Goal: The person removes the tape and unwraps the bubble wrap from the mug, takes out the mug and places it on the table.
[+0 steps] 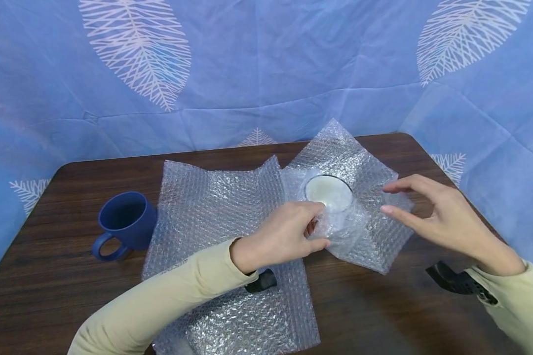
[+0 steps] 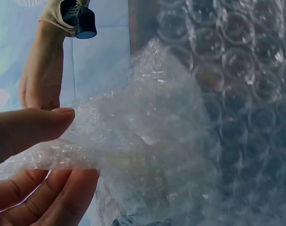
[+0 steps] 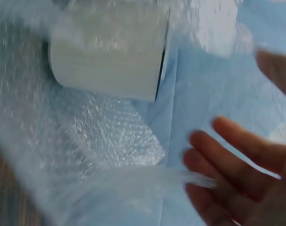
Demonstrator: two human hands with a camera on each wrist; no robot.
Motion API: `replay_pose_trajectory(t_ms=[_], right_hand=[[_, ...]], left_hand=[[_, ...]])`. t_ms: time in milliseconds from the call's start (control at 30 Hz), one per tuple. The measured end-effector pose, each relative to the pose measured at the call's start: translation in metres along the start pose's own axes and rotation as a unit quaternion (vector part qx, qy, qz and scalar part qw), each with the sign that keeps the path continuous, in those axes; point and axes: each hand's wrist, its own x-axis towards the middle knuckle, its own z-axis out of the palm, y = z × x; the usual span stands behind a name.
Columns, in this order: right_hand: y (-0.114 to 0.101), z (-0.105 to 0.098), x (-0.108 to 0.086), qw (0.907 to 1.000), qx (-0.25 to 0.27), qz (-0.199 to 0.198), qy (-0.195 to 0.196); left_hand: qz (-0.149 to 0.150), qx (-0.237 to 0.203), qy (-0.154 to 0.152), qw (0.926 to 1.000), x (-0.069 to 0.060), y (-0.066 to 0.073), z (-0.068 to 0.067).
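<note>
A white cup with a dark rim (image 1: pixel 329 192) stands on a sheet of bubble wrap (image 1: pixel 337 148) right of the table's middle. A fold of that wrap covers part of its near side. My left hand (image 1: pixel 288 234) pinches this fold between thumb and fingers (image 2: pixel 35 125), close against the cup. To the right, my right hand (image 1: pixel 444 217) is spread, thumb and fingers apart, beside the wrap's right corner. In the right wrist view the cup's pale side (image 3: pixel 105 52) shows, and a blurred wrap edge (image 3: pixel 190 178) lies by the fingertips; contact is unclear.
Under my left forearm lies a larger bubble wrap sheet (image 1: pixel 217 212), reaching toward the table's near edge. A blue mug (image 1: pixel 131 222) stands at its left, handle facing left and toward me. Behind the dark wooden table (image 1: pixel 49 276) hangs a blue cloth with leaf patterns (image 1: pixel 293 59).
</note>
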Motion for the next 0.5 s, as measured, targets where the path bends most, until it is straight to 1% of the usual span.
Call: replay_pose_trajectory(t_ms=[67,133,233,300,367,433,500], right_hand=[[-0.003,0.005,-0.002,0.9992,-0.014,-0.017,-0.032],[-0.004,0.010,-0.004,0.9977,-0.020,-0.024,-0.060],[-0.004,0.018,-0.007,0.9957,-0.023,-0.038,-0.082],[-0.003,0.022,-0.008,0.9949,-0.023,-0.056,-0.081],[-0.002,0.026,-0.009,0.9938,-0.022,-0.084,-0.070],[-0.002,0.029,-0.010,0.9924,-0.018,-0.106,-0.059],[-0.003,0.031,-0.010,0.9913,-0.013,-0.120,-0.051]], left_hand=[[-0.001,-0.004,0.000,1.0000,0.000,0.001,0.001],[0.003,-0.002,0.001,1.0000,-0.001,0.002,0.002],[0.017,0.001,0.000,0.9998,-0.002,0.001,0.003],[0.031,-0.009,-0.002,0.9995,-0.003,-0.001,0.002],[0.044,-0.028,-0.002,0.9986,-0.004,-0.003,0.002],[0.050,-0.058,-0.005,0.9970,-0.005,-0.005,0.000],[0.049,-0.085,-0.005,0.9952,-0.006,-0.007,-0.002]])
